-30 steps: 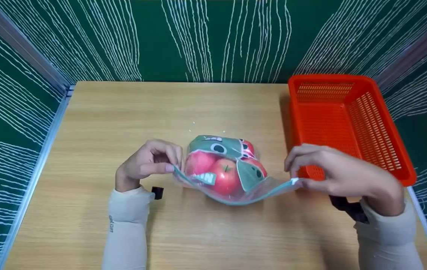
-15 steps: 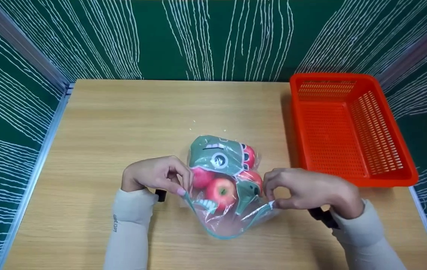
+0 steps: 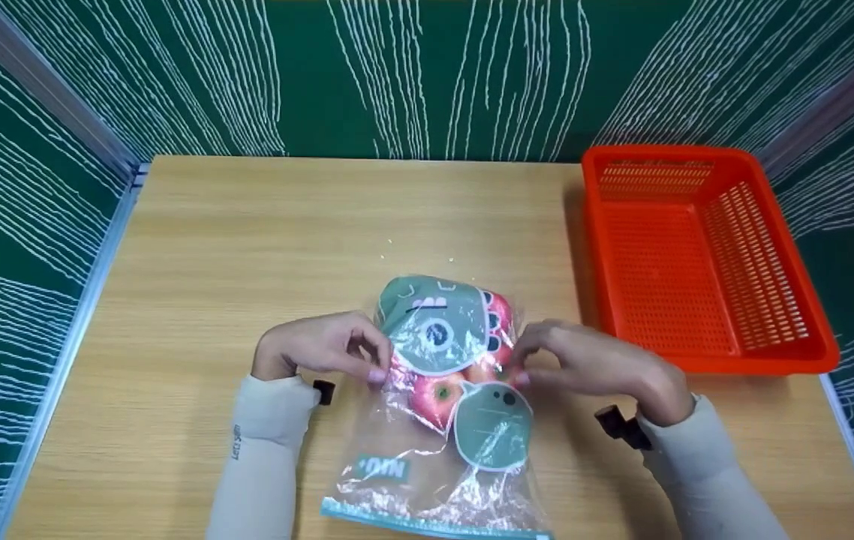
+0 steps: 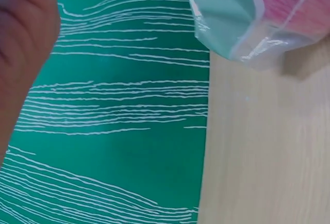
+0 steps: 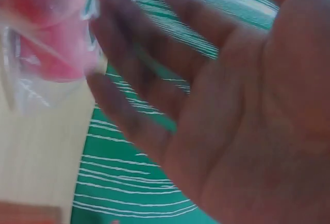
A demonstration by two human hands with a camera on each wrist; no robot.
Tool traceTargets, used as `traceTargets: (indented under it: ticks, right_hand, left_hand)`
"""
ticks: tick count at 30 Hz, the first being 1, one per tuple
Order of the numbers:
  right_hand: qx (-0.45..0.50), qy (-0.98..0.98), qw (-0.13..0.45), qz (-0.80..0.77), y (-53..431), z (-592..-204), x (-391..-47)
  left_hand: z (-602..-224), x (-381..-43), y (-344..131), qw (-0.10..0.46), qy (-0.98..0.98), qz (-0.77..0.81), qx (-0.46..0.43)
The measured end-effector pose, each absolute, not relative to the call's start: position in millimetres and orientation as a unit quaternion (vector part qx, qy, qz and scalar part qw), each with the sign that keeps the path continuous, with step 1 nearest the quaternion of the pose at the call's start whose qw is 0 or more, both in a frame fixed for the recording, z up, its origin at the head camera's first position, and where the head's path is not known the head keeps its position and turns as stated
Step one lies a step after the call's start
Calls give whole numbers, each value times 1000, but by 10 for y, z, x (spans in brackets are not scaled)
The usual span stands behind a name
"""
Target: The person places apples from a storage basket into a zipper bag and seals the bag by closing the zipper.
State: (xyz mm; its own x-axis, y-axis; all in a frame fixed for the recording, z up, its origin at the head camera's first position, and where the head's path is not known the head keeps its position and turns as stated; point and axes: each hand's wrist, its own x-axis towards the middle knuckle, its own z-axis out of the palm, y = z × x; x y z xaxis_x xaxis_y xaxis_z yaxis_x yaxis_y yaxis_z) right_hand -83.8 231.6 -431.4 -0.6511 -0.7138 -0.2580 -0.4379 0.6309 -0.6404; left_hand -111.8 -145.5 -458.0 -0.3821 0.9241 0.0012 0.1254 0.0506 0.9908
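Note:
A clear zip bag [image 3: 427, 465] with green cartoon prints and a teal zip edge [image 3: 434, 521] lies flat on the table, its zip end toward me. Several red apples [image 3: 438, 401] fill its far half. At the bag's left side my left hand [image 3: 329, 349] pinches the plastic beside the apples. Opposite it, my right hand [image 3: 584, 364] holds the right side, thumb over the plastic near an apple. Its fingers [image 5: 134, 105] reach toward the bag's wall in the right wrist view. In the left wrist view only part of my left hand [image 4: 23, 44] shows.
An orange-red plastic basket [image 3: 663, 277] with slotted walls stands at the back right of the wooden table [image 3: 262, 225]. Small white specks lie beyond the bag. Green walls with white streaks surround the table. Grey sleeves and dark wrist cameras are on both arms.
Both hands have let go of the zip edge and hold the bag's sides. The zip end has dropped toward me, flat on the table. My right hand has come left, away from the basket.

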Motion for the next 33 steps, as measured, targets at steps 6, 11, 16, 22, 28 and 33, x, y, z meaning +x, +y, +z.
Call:
traceTargets:
  ticks: [6, 11, 16, 22, 28, 33]
  right_hand:
    - [-179, 937, 147, -260, 2211, -4509, -925]
    - [-105, 955, 130, -246, 2131, -4632, -977]
    - [-88, 958, 120, -247, 2099, -4735, -1040]
    - [-85, 956, 124, -253, 2084, -4847, -1126]
    - [-77, 953, 124, -264, 2076, -4938, -1198]
    - [-69, 952, 118, -272, 2077, -4993, -1231]
  left_hand:
    - [-4717, -1236, -1428, 253, 710, 606, 254]
    - [-4802, -1309, -1386, 154, 743, 638, 131]
    - [-4899, -1365, -1347, 121, 774, 611, 113]
    - [-5015, -1439, -1279, 129, 800, 574, 118]
    - [-5097, -1488, -1228, 140, 819, 544, 120]
    - [-5130, -1497, -1215, 139, 823, 536, 124]
